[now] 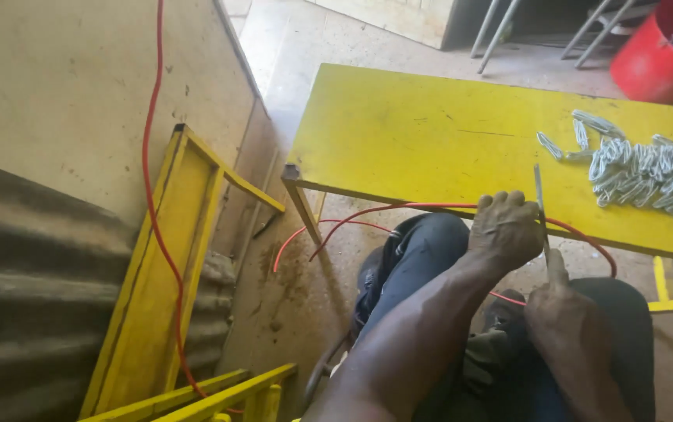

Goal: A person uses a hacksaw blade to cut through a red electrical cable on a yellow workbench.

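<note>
While gripping, both hands [539, 273] (close together) on thin blade [540, 207].

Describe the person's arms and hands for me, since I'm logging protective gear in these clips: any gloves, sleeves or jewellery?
Both arms are bare as far as the view shows; no sleeves reach the forearms. The left hand and the right hand wear no gloves. No watch, ring or wristband is visible. Dark trousers cover the legs.

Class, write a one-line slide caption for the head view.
Both hands grip a thin metal strip beside a yellow table.
</note>
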